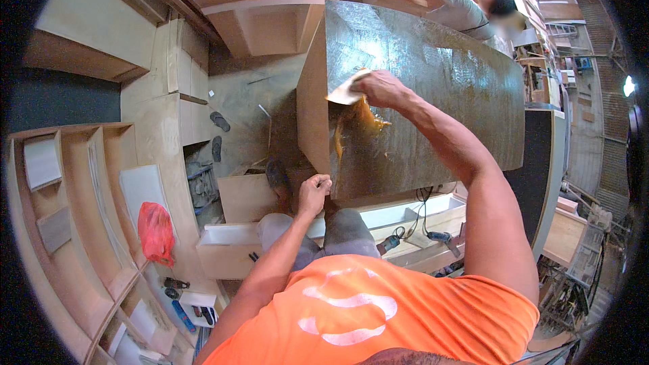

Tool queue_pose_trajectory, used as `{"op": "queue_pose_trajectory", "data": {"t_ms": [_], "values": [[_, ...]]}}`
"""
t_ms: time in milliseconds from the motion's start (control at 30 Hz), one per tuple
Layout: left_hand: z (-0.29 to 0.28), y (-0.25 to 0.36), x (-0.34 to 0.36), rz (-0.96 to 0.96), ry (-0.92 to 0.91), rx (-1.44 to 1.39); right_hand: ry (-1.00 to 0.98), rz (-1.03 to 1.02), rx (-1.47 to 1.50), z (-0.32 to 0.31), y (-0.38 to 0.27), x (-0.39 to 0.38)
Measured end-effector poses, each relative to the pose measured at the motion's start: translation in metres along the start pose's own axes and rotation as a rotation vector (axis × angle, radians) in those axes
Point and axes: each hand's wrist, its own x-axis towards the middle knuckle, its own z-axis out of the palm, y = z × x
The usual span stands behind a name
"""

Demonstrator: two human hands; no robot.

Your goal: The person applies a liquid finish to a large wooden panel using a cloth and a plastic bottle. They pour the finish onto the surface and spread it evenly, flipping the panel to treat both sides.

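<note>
A pale, flat spreader (347, 90) is in my right hand (382, 88), gripped near the far left edge of a large dark board (433, 122). Beneath it, a thick amber glue-like smear (364, 120) runs over the surface, which has a wet shine toward its far side. The board forms the top of a box-like wooden piece whose brown side (312, 105) shows on the left. My left hand (313, 194) is closed, fingertips bunched against the near left corner of the board. Whether anything is between those fingers is hidden.
Power tools with black cords (439, 236) lie by a long white-lined wooden box (405, 216) close to my legs. Open wooden shelving (81, 196) with a red plastic bag (156, 233) stands left. Another person (466, 13) works beyond the board. Sandals (218, 122) lie on the floor.
</note>
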Motion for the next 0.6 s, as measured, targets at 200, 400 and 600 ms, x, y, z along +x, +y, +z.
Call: {"op": "queue_pose_trajectory", "data": {"t_ms": [200, 400, 600], "values": [[-0.002, -0.002, -0.002, 0.013, -0.006, -0.034, 0.111, 0.450, 0.058, 0.015, -0.022, -0.112], [0.000, -0.009, -0.001, 0.080, 0.044, 0.005, 0.067, 0.711, 0.224, 0.010, -0.062, -0.060], [0.001, -0.025, 0.005, 0.107, 0.015, -0.035, -0.151, 0.507, 0.210, 0.027, -0.144, -0.038]]}}
